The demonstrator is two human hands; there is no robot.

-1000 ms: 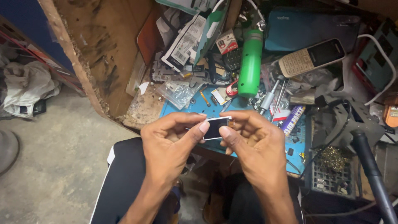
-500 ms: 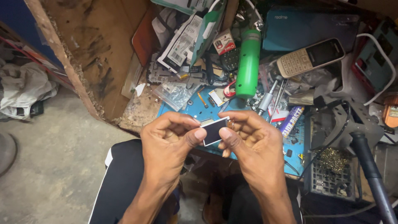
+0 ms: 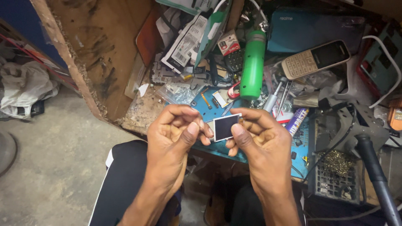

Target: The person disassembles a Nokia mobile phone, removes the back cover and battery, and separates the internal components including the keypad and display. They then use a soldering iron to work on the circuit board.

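1. Plywood workbench [image 3: 104, 54], worn and chipped along its near edge, fills the far half of the scene and carries a dense clutter of repair parts; the person sits close against it, knees under the edge.
2. Teal rectangular box [image 3: 314, 27] lies at the far right, and a beige keypad phone [image 3: 316, 59] rests tilted just in front of it.
3. Blue work mat [image 3: 213, 144] sits at the near edge of the bench, directly under the hands, probably so that loose parts dropped there stay easy to find.
4. Green cylindrical bottle [image 3: 252, 65] lies on its side just beyond the mat, near the middle of the clutter.
5. Left hand [image 3: 173, 134] is curled, thumb and fingertips meeting at the left edge of the part (whether they truly pinch it or only steady it, I cannot tell).
6. Right hand [image 3: 259, 140] grasps the part at its right edge, thumb in front and fingers behind.
7. Small rectangular display module with dark glass and pale border [image 3: 226, 127] hangs between the two hands above the mat, dark face turned toward the camera, seemingly held by its edges to keep fingers off the glass.
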